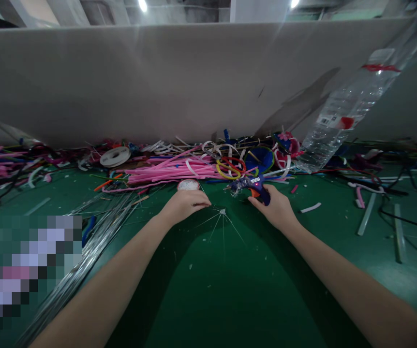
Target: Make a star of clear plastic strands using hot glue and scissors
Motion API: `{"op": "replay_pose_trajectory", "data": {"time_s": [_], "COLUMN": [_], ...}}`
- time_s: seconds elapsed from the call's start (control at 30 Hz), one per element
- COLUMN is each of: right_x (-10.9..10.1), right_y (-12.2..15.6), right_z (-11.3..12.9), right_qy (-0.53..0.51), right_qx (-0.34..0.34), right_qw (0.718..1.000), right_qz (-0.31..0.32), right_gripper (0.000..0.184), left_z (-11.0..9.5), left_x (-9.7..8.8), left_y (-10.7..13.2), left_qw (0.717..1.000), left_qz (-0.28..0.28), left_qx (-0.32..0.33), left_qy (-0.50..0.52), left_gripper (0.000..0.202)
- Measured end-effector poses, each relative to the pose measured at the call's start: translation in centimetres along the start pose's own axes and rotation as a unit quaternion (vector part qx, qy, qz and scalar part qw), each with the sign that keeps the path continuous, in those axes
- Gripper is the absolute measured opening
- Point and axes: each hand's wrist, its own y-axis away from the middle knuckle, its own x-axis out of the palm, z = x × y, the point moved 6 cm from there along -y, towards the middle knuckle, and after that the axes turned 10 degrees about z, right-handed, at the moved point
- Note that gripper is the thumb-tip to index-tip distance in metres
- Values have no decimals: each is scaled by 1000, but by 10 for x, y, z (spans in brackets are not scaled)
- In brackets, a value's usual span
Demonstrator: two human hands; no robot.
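My right hand (277,205) is wrapped round the handle of a dark blue hot glue gun (246,184). A small light glows on the gun, its trigger is orange, and its nozzle points left. My left hand (185,205) is closed in a pinch, fingertips at one strand of a spray of thin wires (223,212). These wires fan out from a small whitish hub, low over the green table. Just behind my left hand sits a small round white dish (188,185) with a red rim. The glue gun's nozzle is a short way above and right of the hub, apart from it.
Pink stems (172,169) lie piled at the back beside yellow-handled scissors (229,169) and a white spool (115,157). Long silvery wires (99,246) stretch along the left. A plastic bottle (346,111) stands back right; glue sticks (366,215) and dark cables lie at right. A grey panel (179,82) closes the back.
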Motion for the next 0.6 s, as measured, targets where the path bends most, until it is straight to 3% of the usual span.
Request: {"op": "replay_pose_trajectory", "data": {"time_s": [0.6], "right_x": [0], "right_y": [0], "right_z": [0], "right_qy": [9], "right_qx": [3], "right_qw": [1000], "right_qz": [1], "right_gripper": [71], "left_z": [-1], "left_x": [0], "left_y": [1], "left_qw": [1000], "left_qz": [1], "left_qx": [3], "left_qy": [0], "left_gripper": [20]}}
